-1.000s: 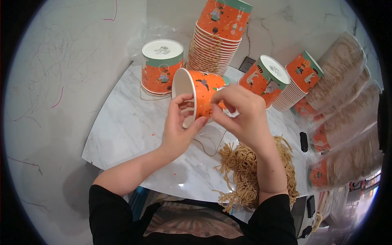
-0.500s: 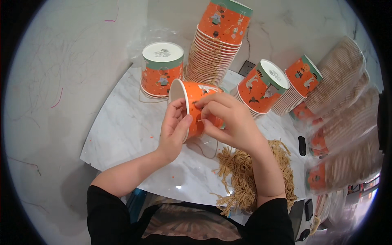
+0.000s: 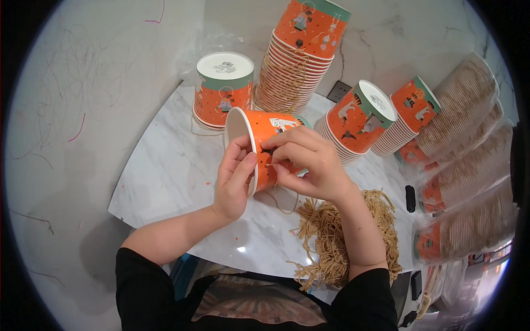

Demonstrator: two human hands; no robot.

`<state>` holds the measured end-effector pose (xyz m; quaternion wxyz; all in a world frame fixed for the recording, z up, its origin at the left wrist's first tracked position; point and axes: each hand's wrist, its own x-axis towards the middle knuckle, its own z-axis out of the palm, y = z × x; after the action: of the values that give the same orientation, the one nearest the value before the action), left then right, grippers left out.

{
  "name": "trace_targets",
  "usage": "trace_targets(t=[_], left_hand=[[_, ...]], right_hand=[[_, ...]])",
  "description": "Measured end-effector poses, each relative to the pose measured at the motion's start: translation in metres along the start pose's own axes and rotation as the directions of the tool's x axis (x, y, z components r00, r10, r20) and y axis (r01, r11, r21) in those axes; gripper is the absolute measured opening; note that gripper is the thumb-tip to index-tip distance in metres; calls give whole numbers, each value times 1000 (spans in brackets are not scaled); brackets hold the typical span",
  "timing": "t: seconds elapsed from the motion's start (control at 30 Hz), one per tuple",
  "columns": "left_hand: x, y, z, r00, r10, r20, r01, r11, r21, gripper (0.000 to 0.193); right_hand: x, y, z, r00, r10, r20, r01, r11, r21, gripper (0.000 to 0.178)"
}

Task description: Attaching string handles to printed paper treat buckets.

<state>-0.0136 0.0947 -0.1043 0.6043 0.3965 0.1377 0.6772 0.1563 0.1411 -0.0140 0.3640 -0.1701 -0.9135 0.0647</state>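
An orange paper bucket [image 3: 266,129] with a white rim and printed figures is tipped on its side above the table, its mouth toward the left. My left hand [image 3: 234,179] grips its rim, fingers inside the mouth and thumb on the outer wall. Against the printed side, my right hand [image 3: 303,160] is closed in a pinch, with a small tan end of cord [image 3: 270,164] showing at its fingertips. A loop of the cord [image 3: 290,211] hangs below the bucket. Close to my right forearm lies a heap of tan cords [image 3: 326,237].
Upturned buckets [image 3: 223,102] stand at the back left, beside a tall nested stack [image 3: 292,71]. Two more stacks, one nearer [image 3: 353,124] and one behind [image 3: 411,110], lean at the right. Plastic-wrapped stacks [image 3: 469,182] line the right side. A small black object [image 3: 410,198] lies on the marbled table [image 3: 160,182].
The view has shifted slightly. The bucket stays in my left hand, and my right fingers remain pinched at its side with little visible movement.
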Motion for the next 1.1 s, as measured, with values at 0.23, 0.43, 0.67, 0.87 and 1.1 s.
trace_targets(t=[0.23,0.43,0.67,0.87,1.1], left_hand=[[-4,-5,-6,1000,0,28,-1,1000,10,32],[-8,-10,-8,998,29,56,-31,999,43,30],[-9,-11,-3,998,9,-57,-6,998,65,19],[-12,-17,-14,998,12,-68,-6,996,86,12],[-9,-9,1,993,-98,-61,92,991,-101,13]], right_hand=[[1,-8,-4,998,-3,55,6,998,-64,20],[3,-17,-5,995,-11,104,24,991,-128,21],[-2,-8,-6,994,90,65,-91,996,5,15],[-2,-7,-3,975,219,-31,-215,971,109,12],[0,-16,-9,967,253,-32,-251,966,59,14]])
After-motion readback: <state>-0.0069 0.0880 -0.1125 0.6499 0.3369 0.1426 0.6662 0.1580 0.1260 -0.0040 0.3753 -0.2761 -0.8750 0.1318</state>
